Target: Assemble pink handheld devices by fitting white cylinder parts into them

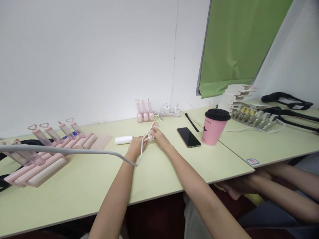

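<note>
A small clear tube with pink parts [150, 137] lies low over the table between my two hands. My left hand [136, 145] has its fingers closed at the near-left end of it. My right hand [160, 137] is closed around its other side, and a pink tip shows just beyond the fingers. Much of the tube is hidden by the fingers. A white cylinder [124, 139] lies flat just left of my left hand. Across my left wrist area, in front of the view, runs a grey-white cable [109, 153].
Pink holders with clear heart-topped tubes [58, 139] stand at left; several similar pink pieces [145, 114] are by the wall near a power strip [171, 114]. Rightward are a phone [188, 137], pink cup [213, 131], glass bottles [259, 119] and boxes [236, 96]. Another person's arms [279, 192] rest below the table edge.
</note>
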Tool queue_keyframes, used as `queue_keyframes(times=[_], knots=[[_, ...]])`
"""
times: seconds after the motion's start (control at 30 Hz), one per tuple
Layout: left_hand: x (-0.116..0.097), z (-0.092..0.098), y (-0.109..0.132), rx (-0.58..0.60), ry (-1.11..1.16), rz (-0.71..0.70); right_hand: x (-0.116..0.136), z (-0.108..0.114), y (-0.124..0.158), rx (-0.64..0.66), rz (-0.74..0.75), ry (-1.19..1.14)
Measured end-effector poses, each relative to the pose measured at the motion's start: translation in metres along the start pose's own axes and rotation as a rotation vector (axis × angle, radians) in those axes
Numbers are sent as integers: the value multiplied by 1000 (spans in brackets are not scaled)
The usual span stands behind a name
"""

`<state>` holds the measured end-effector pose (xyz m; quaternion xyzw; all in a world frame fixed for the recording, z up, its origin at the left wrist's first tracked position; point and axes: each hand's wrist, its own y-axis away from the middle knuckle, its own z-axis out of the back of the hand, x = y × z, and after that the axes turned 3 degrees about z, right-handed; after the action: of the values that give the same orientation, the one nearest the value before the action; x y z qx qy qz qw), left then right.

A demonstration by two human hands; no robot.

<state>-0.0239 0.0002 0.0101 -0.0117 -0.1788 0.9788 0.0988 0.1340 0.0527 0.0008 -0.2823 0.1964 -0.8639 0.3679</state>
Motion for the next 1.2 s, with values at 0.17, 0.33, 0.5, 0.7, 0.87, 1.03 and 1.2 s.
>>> queue_keyframes(times=[0.17,0.33,0.5,0.7,0.87,1.03,1.2], knots=[[-2,-1,-1,38,-84,44,3,5,1,185,-73,336],[0,-3,-2,96,-125,66,5,4,1,233,-41,394],[0,-5,-4,102,-138,14,5,4,2,266,-24,447],[-9,-10,-3,121,-98,13,4,6,5,325,-36,492],[-18,-9,-5,191,-57,32,0,6,4,351,-19,499],[-23,-9,-6,242,-24,86,-2,6,3,365,4,508],[-28,-16,-4,205,-27,77,-2,5,5,399,-38,513]])
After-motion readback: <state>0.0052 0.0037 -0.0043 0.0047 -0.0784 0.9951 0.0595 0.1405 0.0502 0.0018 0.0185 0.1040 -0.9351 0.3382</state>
